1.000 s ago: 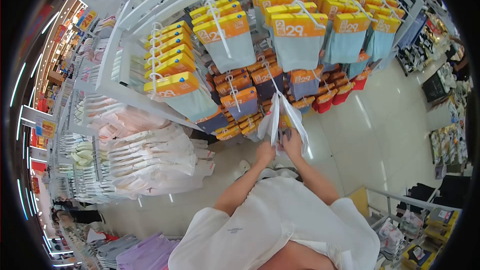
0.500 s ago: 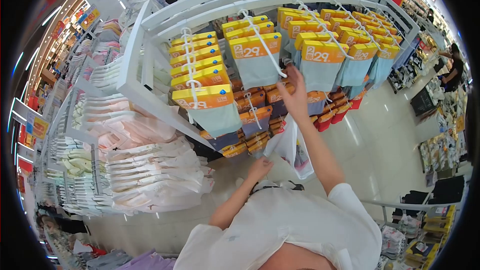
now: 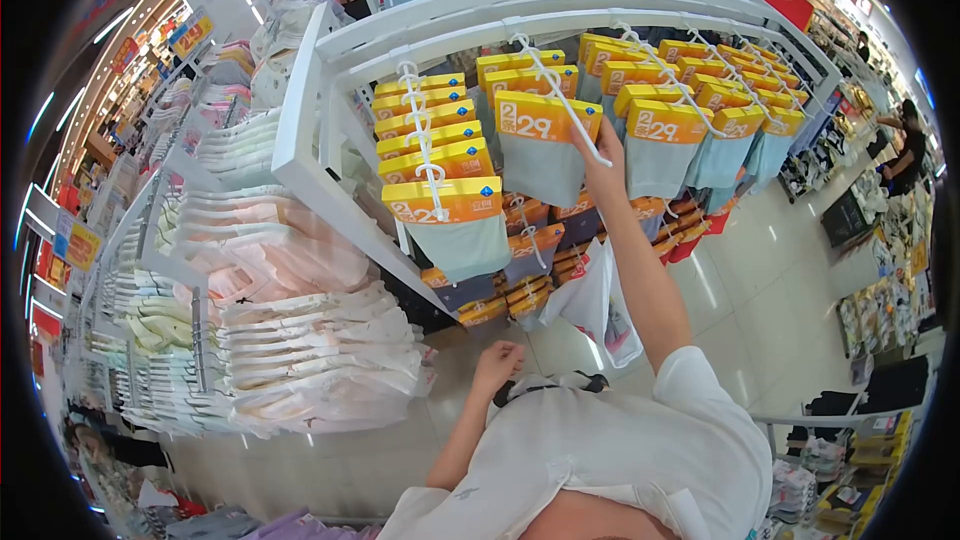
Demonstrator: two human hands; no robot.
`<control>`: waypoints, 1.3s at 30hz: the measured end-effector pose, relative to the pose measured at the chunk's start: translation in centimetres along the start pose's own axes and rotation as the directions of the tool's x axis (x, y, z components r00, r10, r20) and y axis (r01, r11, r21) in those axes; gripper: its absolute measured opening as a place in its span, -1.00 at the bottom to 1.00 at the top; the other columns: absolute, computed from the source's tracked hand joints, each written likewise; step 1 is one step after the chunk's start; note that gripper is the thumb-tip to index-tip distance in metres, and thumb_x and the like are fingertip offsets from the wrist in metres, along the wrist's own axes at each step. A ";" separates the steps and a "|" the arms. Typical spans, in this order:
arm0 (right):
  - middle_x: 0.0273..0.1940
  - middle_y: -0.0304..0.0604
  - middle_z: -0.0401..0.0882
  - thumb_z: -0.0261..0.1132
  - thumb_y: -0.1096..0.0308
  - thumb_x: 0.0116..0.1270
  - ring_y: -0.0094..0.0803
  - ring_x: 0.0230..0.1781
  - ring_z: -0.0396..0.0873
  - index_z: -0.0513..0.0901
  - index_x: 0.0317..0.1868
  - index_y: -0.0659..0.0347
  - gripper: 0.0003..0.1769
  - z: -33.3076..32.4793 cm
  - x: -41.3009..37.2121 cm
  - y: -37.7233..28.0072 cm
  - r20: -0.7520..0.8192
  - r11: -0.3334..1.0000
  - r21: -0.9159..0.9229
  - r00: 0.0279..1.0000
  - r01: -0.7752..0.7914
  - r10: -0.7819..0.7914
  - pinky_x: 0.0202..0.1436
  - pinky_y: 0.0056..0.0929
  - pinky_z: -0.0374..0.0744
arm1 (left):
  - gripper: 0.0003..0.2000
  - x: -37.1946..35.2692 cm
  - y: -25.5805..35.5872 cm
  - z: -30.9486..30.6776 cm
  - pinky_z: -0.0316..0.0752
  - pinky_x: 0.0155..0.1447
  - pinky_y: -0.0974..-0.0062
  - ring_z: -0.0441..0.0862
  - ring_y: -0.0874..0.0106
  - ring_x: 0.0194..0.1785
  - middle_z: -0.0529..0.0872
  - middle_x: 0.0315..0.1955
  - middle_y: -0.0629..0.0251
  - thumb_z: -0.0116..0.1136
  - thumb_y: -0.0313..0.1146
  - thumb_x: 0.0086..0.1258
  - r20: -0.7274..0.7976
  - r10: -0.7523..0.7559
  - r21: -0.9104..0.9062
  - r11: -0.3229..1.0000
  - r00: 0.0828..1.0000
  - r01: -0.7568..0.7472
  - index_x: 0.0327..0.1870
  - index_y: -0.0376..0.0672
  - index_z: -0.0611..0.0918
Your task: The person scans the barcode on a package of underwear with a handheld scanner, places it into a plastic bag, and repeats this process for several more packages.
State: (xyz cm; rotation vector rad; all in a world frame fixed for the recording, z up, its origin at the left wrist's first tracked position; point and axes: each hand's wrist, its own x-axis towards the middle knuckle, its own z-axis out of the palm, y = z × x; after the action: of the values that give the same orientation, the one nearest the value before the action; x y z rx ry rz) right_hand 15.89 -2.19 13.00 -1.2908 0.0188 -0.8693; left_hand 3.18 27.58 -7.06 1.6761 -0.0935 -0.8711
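A person's right hand (image 3: 604, 156) meets the right edge of a yellow-and-orange header card (image 3: 540, 123) marked 29 on a pale blue-gray garment pack (image 3: 545, 168), hanging frontmost on a white display hook (image 3: 575, 120). Whether that grip pinches the card cannot be told. Below, the left hand (image 3: 499, 364) is held low, fingers curled together. A white plastic bag (image 3: 588, 302) appears just beside the right forearm.
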 end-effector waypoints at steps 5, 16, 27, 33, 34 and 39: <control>-0.14 -0.25 0.56 0.24 0.31 0.37 -0.62 -0.16 0.45 0.50 -0.03 0.30 -0.73 -1.6 -3.1 -4.5 -0.157 0.994 0.111 0.987 -0.008 0.025 -0.05 -0.62 0.41 | -0.73 -0.8 1.7 1.2 0.50 -0.25 0.59 0.61 0.53 -0.33 0.68 -0.32 0.20 0.12 -0.28 0.39 0.032 0.013 -0.059 0.998 0.999 -0.011 -0.09 -0.34 0.53; -0.04 -0.19 0.57 0.20 0.36 0.37 -0.50 -0.06 0.53 0.44 0.12 0.33 -0.64 -9.4 -13.7 -8.1 -0.197 0.920 0.351 0.946 -0.176 0.256 0.07 -0.54 0.47 | -0.54 -2.6 10.7 7.2 0.34 0.21 0.45 0.47 0.41 0.14 0.53 0.07 0.17 0.22 -0.31 0.33 0.001 0.439 -0.269 0.865 0.898 -0.423 0.19 -0.29 0.39; -0.16 -0.28 0.52 0.23 0.28 0.37 -0.61 -0.15 0.44 0.48 -0.03 0.29 -0.72 -11.2 -22.1 -8.2 -0.079 0.908 0.122 0.908 -0.401 0.411 -0.05 -0.59 0.43 | -0.70 -5.5 13.3 13.0 0.53 -0.05 0.54 0.64 0.50 -0.18 0.70 -0.19 0.26 0.35 -0.44 0.20 -0.153 0.305 -0.263 0.904 0.940 -0.336 -0.08 -0.36 0.60; -0.12 -0.20 0.57 0.24 0.26 0.36 -0.56 -0.11 0.49 0.48 0.02 0.32 -0.66 -12.2 -24.1 -8.2 -0.135 0.882 -0.185 0.900 -0.433 0.414 -0.03 -0.53 0.48 | -0.69 -5.3 12.5 14.0 0.56 -0.09 0.49 0.66 0.47 -0.20 0.68 -0.16 0.20 0.29 -0.42 0.27 -0.170 0.134 -0.453 0.869 0.976 -0.198 -0.01 -0.35 0.55; -0.10 -0.18 0.58 0.24 0.27 0.36 -0.55 -0.09 0.50 0.48 0.03 0.32 -0.65 -12.4 -24.4 -8.3 -0.131 0.869 -0.249 0.904 -0.427 0.407 -0.02 -0.52 0.48 | -0.68 -5.4 12.5 14.2 0.56 -0.09 0.49 0.65 0.46 -0.19 0.68 -0.15 0.20 0.28 -0.41 0.28 -0.173 0.129 -0.492 0.847 0.977 -0.199 0.00 -0.34 0.54; -0.06 -0.12 0.62 0.31 0.28 0.30 -0.49 -0.08 0.54 0.50 0.05 0.33 -0.60 -12.7 -27.1 -9.0 -0.027 0.810 -0.223 0.834 -0.543 0.551 0.00 -0.49 0.50 | -0.68 -5.5 12.3 14.6 0.55 -0.05 0.47 0.64 0.44 -0.11 0.64 -0.08 0.19 0.22 -0.36 0.34 -0.160 0.154 -0.626 0.748 0.975 -0.221 0.03 -0.33 0.51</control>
State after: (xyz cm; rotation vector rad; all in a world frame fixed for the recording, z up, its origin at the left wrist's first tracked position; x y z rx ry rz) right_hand -13.84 2.62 4.39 -1.4080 0.4530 -0.3439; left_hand -4.65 14.60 5.81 1.0305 0.0989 -0.5688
